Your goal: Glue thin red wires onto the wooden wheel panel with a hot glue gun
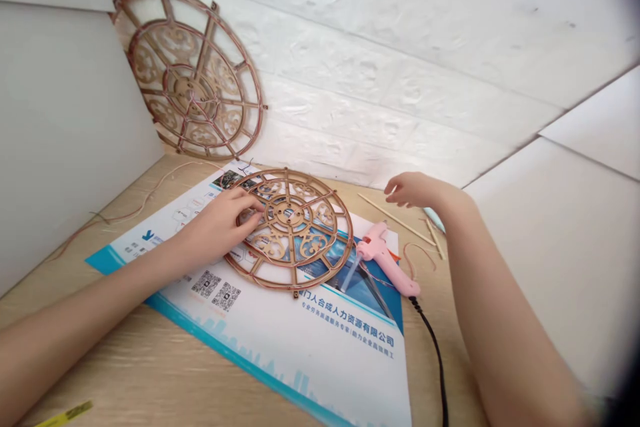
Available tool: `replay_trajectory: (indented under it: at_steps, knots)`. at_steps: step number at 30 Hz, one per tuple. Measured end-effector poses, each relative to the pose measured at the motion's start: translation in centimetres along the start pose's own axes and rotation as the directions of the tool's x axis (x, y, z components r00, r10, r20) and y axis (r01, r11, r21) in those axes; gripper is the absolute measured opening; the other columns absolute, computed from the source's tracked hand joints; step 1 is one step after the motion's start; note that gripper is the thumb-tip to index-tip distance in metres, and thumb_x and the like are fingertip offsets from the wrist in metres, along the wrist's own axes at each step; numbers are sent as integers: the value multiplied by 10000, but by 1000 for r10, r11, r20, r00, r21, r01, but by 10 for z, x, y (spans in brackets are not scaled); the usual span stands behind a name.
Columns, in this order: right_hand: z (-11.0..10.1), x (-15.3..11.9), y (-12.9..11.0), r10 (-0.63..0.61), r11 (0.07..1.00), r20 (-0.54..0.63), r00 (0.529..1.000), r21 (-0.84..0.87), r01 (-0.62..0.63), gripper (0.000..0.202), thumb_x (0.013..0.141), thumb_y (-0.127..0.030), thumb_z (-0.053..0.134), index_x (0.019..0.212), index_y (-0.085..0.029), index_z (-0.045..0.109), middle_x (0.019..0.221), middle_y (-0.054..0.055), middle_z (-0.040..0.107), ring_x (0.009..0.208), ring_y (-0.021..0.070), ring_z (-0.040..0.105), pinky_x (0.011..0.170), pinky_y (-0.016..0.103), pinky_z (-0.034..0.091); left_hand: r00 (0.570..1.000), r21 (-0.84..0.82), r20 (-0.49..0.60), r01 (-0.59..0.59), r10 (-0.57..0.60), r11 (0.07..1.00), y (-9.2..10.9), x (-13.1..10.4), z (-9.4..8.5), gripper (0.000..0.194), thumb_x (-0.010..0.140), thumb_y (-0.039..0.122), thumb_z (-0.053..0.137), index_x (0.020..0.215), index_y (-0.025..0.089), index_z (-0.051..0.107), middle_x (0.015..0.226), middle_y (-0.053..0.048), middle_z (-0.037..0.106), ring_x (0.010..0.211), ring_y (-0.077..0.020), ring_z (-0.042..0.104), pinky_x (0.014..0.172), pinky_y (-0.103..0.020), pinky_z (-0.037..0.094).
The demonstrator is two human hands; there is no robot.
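Note:
A flat round wooden fretwork wheel (293, 230) lies on a printed poster (310, 320) on the wooden table. My left hand (220, 220) rests on the wheel's left rim, fingers pressed on the wood. My right hand (407, 190) hovers to the right of the wheel, fingers loosely curled, holding nothing I can see. It is above thin wooden sticks (395, 219). A pink glue gun (385, 257) lies on the poster between the wheel and my right arm, nozzle toward the wheel.
A second, matching fretwork wheel (193, 77) leans upright against the white brick-pattern wall at the back left. The glue gun's black cord (435, 353) runs toward the front edge. Thin cord strands (125, 213) lie at the left. White panels close in both sides.

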State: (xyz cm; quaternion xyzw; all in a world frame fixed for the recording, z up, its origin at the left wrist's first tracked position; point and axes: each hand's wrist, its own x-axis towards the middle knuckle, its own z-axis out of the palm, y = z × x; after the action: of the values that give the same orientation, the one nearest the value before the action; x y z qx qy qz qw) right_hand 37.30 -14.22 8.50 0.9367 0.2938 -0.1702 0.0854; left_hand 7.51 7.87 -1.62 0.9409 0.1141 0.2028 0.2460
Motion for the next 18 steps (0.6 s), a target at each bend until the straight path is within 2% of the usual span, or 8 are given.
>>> replay_trajectory:
  at_steps: [3, 6, 11, 14, 18]
  knots:
    - [9, 15, 21, 74, 995, 109, 991, 57, -80, 318, 1022, -338, 671, 1287, -165, 642, 1241, 99, 673, 1024, 229, 693, 870, 425, 618, 1000, 6, -2, -6, 6, 1000, 0, -1, 1, 393, 993, 482, 460, 1005, 202, 736, 1001, -86, 669, 980, -259, 636, 920, -413, 518]
    - [9, 16, 44, 142, 981, 170, 975, 107, -161, 339, 1024, -344, 666, 1312, -167, 629, 1267, 104, 662, 1037, 232, 690, 869, 425, 619, 1000, 1, 0, -8, 8, 1000, -2, -2, 2, 384, 987, 488, 470, 1006, 215, 740, 1000, -80, 671, 976, -257, 635, 908, -408, 511]
    - [5, 6, 77, 366, 924, 261, 893, 16, -383, 303, 1031, -361, 653, 1265, -168, 655, 1249, 108, 670, 1022, 225, 689, 869, 414, 616, 1000, -10, -7, 8, -9, 1000, -3, -1, 3, 381, 968, 491, 481, 1009, 215, 740, 1003, -78, 663, 985, -262, 622, 932, -424, 489]
    - [16, 10, 76, 418, 904, 294, 859, -42, -425, 302, 1032, -362, 652, 1269, -175, 654, 1259, 107, 668, 1033, 227, 687, 877, 420, 614, 1000, -8, 1, 27, -27, 1000, -1, -1, 2, 385, 957, 487, 475, 992, 219, 748, 999, -74, 670, 966, -257, 630, 900, -405, 500]
    - [28, 21, 64, 411, 911, 247, 877, -95, -400, 317, 1021, -355, 670, 1278, -169, 651, 1277, 114, 660, 1063, 240, 682, 899, 431, 607, 999, -7, -8, 46, -46, 999, 2, -1, 0, 384, 951, 475, 467, 987, 219, 750, 1010, -73, 677, 970, -255, 639, 898, -390, 507]
